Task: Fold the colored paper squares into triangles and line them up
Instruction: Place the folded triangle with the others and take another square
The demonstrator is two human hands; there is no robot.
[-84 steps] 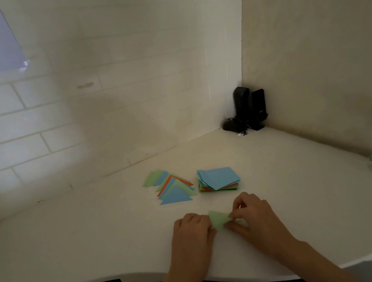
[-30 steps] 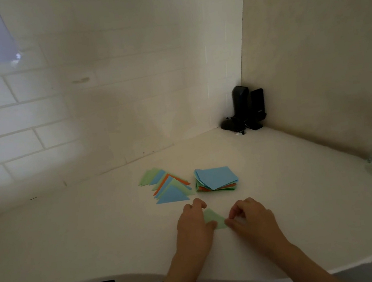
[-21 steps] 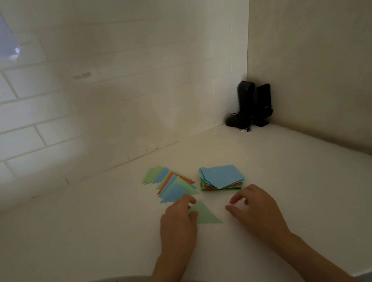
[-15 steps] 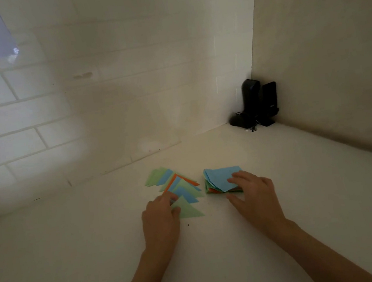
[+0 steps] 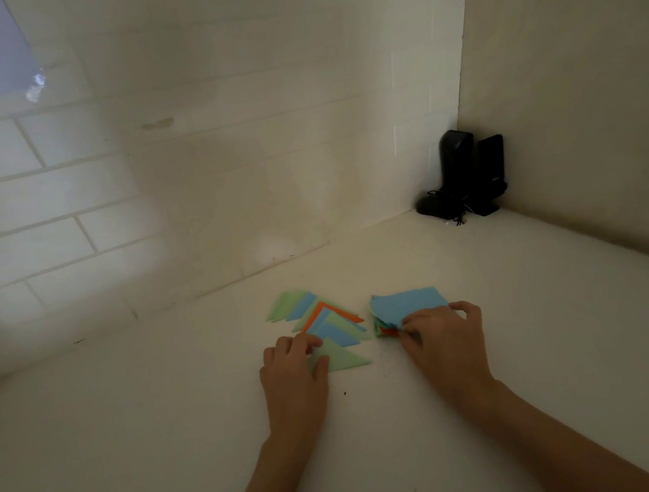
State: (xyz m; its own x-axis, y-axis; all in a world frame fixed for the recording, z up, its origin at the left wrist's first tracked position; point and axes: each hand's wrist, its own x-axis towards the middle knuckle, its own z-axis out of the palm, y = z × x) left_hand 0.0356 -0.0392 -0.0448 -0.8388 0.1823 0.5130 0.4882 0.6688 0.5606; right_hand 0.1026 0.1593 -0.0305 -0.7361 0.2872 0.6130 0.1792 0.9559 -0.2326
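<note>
**Green triangle joins the row; next square coming up**

On the worktop (image 5: 171, 410), the left hand (image 5: 292, 378) has slid the green triangle (image 5: 341, 357) up to the row of triangles (image 5: 320, 318), fingers resting on it. The right hand (image 5: 444, 339) has let go and now pinches the blue top sheet (image 5: 407, 305) of the stack of squares (image 5: 383, 331), so another fold begins.

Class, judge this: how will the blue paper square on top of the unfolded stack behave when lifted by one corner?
The top blue paper square is a thin sheet, so it will probably droop. It looks very light and may slide off the fanned stack of coloured paper squares. The right hand pinches the stack's near corner, so a neighbouring sheet might lift too.
</note>
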